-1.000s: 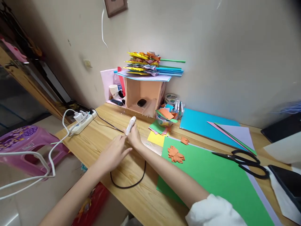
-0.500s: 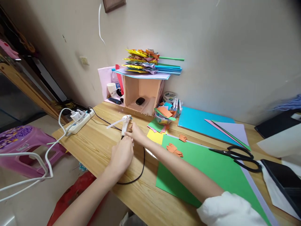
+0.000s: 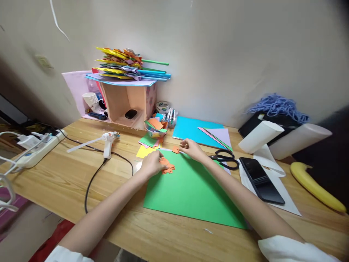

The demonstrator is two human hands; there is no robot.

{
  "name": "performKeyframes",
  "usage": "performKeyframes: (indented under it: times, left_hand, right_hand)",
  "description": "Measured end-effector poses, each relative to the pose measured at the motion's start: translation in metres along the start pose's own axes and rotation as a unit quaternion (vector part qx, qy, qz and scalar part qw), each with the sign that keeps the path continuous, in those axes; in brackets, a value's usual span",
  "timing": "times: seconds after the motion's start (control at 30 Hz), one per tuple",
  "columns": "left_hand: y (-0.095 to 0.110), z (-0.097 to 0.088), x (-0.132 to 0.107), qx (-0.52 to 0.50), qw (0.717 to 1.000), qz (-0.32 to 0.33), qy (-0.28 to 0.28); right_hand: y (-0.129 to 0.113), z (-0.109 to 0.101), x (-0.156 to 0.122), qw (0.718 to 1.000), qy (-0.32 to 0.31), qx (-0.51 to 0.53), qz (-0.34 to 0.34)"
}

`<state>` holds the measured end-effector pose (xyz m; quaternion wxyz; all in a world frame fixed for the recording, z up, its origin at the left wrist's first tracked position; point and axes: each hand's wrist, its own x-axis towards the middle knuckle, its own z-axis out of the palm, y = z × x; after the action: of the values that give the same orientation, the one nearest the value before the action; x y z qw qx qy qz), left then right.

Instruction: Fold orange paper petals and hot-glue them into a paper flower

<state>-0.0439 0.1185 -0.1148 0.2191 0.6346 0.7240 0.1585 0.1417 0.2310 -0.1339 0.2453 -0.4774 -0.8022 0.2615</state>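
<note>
My left hand [image 3: 151, 165] rests on the top edge of a green paper sheet [image 3: 192, 191], its fingers closed on a cluster of orange folded paper pieces [image 3: 168, 167]. My right hand [image 3: 191, 148] pinches a small orange paper piece [image 3: 176, 149] just above the sheet's top edge. A white glue gun [image 3: 107, 142] stands alone on the wooden desk [image 3: 68, 178] to the left, its black cord [image 3: 91, 180] trailing toward the desk's front edge.
Black scissors [image 3: 225, 159], a phone [image 3: 261, 179] on white paper, two white rolls [image 3: 260, 136] and a banana [image 3: 313, 186] lie to the right. A wooden box [image 3: 128, 102] topped with coloured paper, a bowl of scraps [image 3: 154, 130], markers [image 3: 170, 116] and a power strip [image 3: 38, 150] stand behind and left.
Both hands let go of the glue gun, which now stands on the desk, and moved right to the orange pieces on the green sheet. The view swung right.
</note>
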Motion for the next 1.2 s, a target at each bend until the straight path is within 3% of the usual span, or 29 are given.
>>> performKeyframes:
  times: [0.17, 0.3, 0.43, 0.5, 0.6, 0.67, 0.8, 0.93, 1.2]
  left_hand:
    - [-0.013, 0.006, 0.007, -0.074, 0.997, 0.021, -0.012]
    - [-0.003, 0.004, -0.001, -0.154, 0.983, 0.094, 0.030]
    - [0.014, 0.005, -0.019, -0.049, 0.975, 0.194, 0.096]
    - [0.017, 0.006, -0.027, -0.020, 0.973, 0.219, 0.073]
    - [0.016, 0.005, -0.030, -0.063, 0.968, 0.243, 0.011]
    - [0.012, 0.003, -0.027, -0.098, 0.966, 0.239, 0.009]
    - [0.002, 0.007, -0.016, -0.094, 0.975, 0.188, 0.066]
    - [-0.004, 0.018, -0.010, -0.065, 0.982, 0.170, 0.056]
    - [-0.006, 0.024, -0.007, -0.071, 0.983, 0.158, 0.062]
  right_hand:
    - [0.008, 0.016, 0.002, 0.999, -0.005, 0.036, -0.013]
    - [0.003, 0.020, 0.004, 0.997, -0.007, 0.076, -0.019]
    - [-0.003, 0.009, -0.010, 0.989, 0.007, 0.143, -0.033]
    - [-0.006, 0.000, -0.024, 0.982, 0.012, 0.179, -0.054]
    - [-0.009, -0.011, -0.050, 0.979, 0.008, 0.189, -0.079]
    - [-0.010, -0.014, -0.065, 0.978, 0.000, 0.188, -0.091]
    - [-0.011, -0.008, -0.082, 0.977, 0.028, 0.162, -0.133]
    - [-0.014, -0.002, -0.086, 0.968, 0.052, 0.169, -0.178]
    - [-0.021, 0.004, -0.088, 0.955, 0.004, 0.143, -0.259]
